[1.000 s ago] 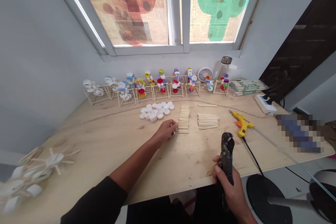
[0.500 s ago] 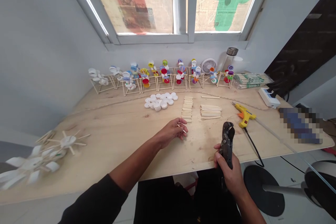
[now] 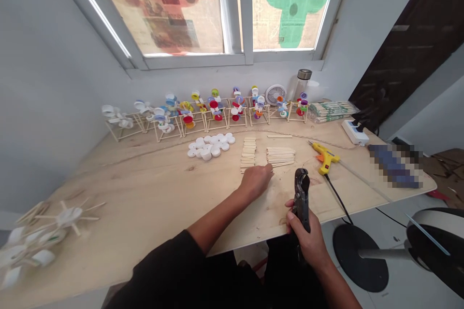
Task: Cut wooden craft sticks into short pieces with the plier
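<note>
Cutters (image 3: 301,198) gripped upright in R hand (image 3: 307,237), raised off bench (image 3: 145,193), clear of sticks, at 4 o'clock from L hand (image 3: 255,182); L hand curled, contents can't tell, craft sticks (image 3: 281,157) at 2 o'clock.

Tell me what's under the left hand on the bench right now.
The left hand is over the plywood bench, its fingers close to the lower edge of a craft-stick stack. Whatever is directly beneath the palm is covered, so I can't see it.
</note>
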Available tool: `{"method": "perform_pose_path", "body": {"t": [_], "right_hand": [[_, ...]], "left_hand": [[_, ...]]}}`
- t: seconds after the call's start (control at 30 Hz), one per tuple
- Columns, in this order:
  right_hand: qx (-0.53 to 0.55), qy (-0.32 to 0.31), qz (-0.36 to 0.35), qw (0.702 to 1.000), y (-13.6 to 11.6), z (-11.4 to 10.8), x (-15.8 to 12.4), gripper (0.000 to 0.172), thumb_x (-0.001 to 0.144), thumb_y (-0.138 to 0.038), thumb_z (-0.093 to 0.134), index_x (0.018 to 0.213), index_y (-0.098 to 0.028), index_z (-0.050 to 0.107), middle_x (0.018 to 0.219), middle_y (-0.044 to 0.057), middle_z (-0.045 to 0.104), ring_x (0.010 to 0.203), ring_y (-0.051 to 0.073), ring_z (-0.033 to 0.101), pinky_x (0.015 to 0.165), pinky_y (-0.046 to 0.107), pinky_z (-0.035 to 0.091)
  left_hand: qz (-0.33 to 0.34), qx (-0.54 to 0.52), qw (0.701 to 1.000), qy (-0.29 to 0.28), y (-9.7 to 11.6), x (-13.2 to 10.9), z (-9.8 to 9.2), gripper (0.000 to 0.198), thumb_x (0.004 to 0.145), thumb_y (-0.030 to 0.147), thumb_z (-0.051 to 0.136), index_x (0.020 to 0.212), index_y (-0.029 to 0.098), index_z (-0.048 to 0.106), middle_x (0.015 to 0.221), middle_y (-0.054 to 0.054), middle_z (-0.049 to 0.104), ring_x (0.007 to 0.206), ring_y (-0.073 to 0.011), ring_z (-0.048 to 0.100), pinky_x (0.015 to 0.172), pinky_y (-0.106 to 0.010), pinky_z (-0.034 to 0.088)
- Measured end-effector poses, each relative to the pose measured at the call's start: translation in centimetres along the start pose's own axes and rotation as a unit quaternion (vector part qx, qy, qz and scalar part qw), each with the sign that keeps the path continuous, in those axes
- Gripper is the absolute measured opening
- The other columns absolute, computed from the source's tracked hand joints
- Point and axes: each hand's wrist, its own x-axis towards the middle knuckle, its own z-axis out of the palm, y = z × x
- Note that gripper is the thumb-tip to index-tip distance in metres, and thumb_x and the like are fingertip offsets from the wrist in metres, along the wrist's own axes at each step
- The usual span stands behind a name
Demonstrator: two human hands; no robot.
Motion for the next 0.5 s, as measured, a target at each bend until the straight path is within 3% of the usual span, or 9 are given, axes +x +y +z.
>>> {"method": "perform_pose_path", "body": {"t": [0.27,0.5], "right_hand": [[-0.006,-0.002,0.001,1.000,0.4,-0.2,0.0,0.026,0.083,-0.037,0.047,0.100,-0.017,0.050,0.058,-0.005,0.047,0.054,0.014,0.049,0.056,0.024,0.040],[-0.002,-0.003,-0.004,1.000,0.3,-0.3,0.0,0.026,0.083,-0.037,0.049,0.099,-0.017,0.052,0.059,-0.004,0.049,0.055,0.014,0.050,0.058,0.025,0.042]], "left_hand": [[0.013,0.082,0.996,-0.012,1.4,2.6,0.8,0.020,0.085,0.011,0.034,0.096,0.014,0.050,0.097,-0.014,0.058,0.091,-0.0238,0.058,0.073,-0.035,0.043],[0.000,0.047,0.999,-0.023,1.5,3.3,1.2,0.017,0.085,0.011,0.035,0.096,0.015,0.048,0.095,-0.016,0.060,0.090,-0.0264,0.058,0.075,-0.039,0.040]]}}
